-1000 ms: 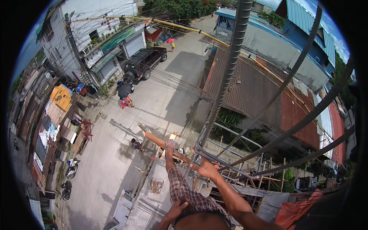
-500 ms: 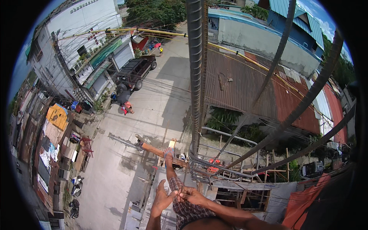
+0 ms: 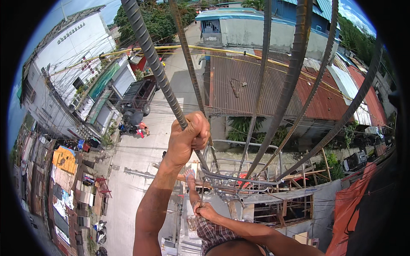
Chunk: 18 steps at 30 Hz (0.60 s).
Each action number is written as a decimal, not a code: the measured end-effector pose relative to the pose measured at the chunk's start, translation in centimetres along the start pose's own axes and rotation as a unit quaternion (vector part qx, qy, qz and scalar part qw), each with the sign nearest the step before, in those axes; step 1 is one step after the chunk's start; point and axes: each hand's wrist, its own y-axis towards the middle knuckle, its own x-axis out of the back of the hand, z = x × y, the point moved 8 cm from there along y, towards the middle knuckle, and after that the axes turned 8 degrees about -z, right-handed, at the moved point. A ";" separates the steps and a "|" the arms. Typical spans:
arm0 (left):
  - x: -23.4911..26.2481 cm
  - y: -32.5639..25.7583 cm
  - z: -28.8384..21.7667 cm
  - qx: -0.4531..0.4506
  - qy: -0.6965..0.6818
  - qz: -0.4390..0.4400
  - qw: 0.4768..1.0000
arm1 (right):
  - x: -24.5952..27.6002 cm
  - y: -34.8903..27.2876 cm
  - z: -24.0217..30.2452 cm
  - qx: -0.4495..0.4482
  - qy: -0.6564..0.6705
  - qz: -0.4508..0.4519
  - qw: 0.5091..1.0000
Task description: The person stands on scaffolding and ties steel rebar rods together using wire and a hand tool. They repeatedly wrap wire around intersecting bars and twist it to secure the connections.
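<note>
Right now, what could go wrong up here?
Left hand grips a ribbed steel bar; if it flexes, balance could go.
Sandalled foot, high above the street, might slip.
Other bars cross the yellow cable in view; the gap can't be judged, so contact could be a hazard.

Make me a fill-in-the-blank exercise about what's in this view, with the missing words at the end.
1. The upper hand, gripping a ribbed steel bar, is the person's ____ hand.
2. Just below the right hand in the picture, the person's plaid ____ show.
3. The colour of the thick cable strung across the street is ____.
4. The tall building at upper left has walls coloured ____.

Missing words: left; shorts; yellow; white.
</note>
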 end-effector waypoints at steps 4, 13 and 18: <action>-1.0 -0.4 -0.5 -0.093 -0.083 0.106 0.986 | -2.9 -4.1 -0.8 -0.093 0.049 0.307 0.946; 0.2 -1.3 0.2 -0.120 -0.001 -0.012 0.993 | 0.0 -5.2 -1.1 -0.086 -0.154 0.249 0.952; 1.2 -2.1 0.1 -0.174 0.035 -0.079 0.981 | 3.9 -8.0 2.7 0.268 -0.379 -0.048 0.885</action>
